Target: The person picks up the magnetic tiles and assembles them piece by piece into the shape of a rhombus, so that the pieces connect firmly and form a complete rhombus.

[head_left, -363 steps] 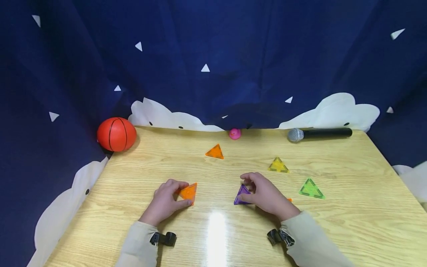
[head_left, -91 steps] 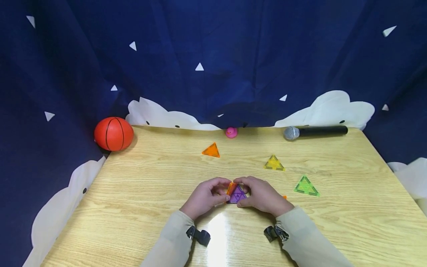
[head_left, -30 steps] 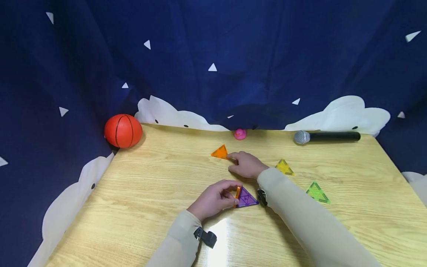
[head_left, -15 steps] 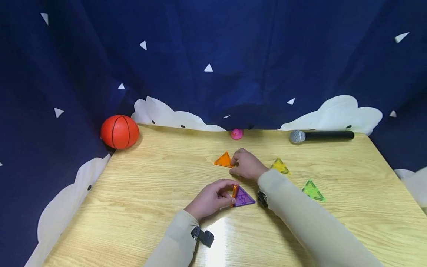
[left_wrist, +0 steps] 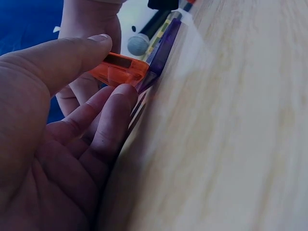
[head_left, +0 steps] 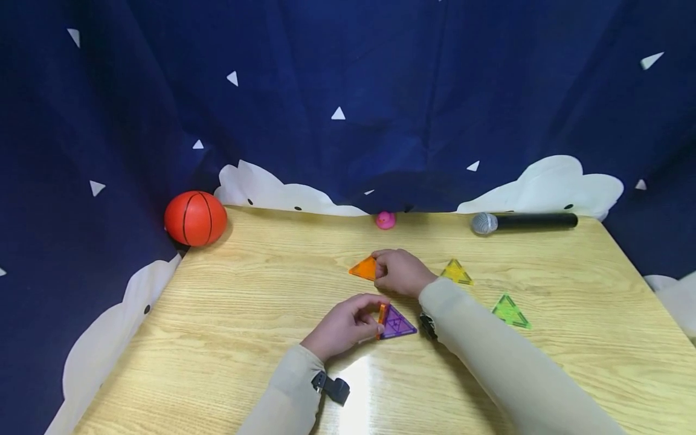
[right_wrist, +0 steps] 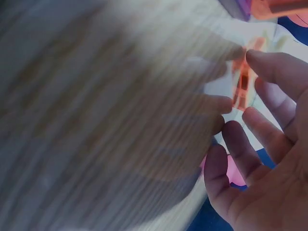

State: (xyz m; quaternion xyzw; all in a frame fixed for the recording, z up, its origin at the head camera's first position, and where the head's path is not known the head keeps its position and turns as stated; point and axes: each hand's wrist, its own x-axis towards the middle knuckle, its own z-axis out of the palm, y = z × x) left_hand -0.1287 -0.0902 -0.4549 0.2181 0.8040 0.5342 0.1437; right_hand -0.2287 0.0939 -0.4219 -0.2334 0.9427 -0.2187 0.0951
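My left hand [head_left: 347, 325] pinches an orange triangular magnetic tile [head_left: 383, 314], thumb and fingers on either side. This tile stands on edge along the left side of a purple triangular magnetic tile [head_left: 399, 325], which lies flat on the table. In the left wrist view the upright orange tile [left_wrist: 115, 72] meets the end of the purple tile [left_wrist: 166, 45]. Farther back, my right hand [head_left: 403, 272] grips the right corner of a second orange triangular tile [head_left: 363, 269]. In the right wrist view that tile [right_wrist: 243, 82] shows between thumb and fingers.
A yellow triangular tile [head_left: 457, 273] and a green one [head_left: 511, 312] lie right of my hands, beside my right sleeve [head_left: 484, 338]. Along the back edge are a red ball [head_left: 196, 219], a pink rubber duck [head_left: 385, 220] and a microphone [head_left: 524, 222].
My left hand brought its orange tile rightward and upright against the purple one. My right hand left the purple tile, reached back to the second orange tile and drew it slightly nearer.
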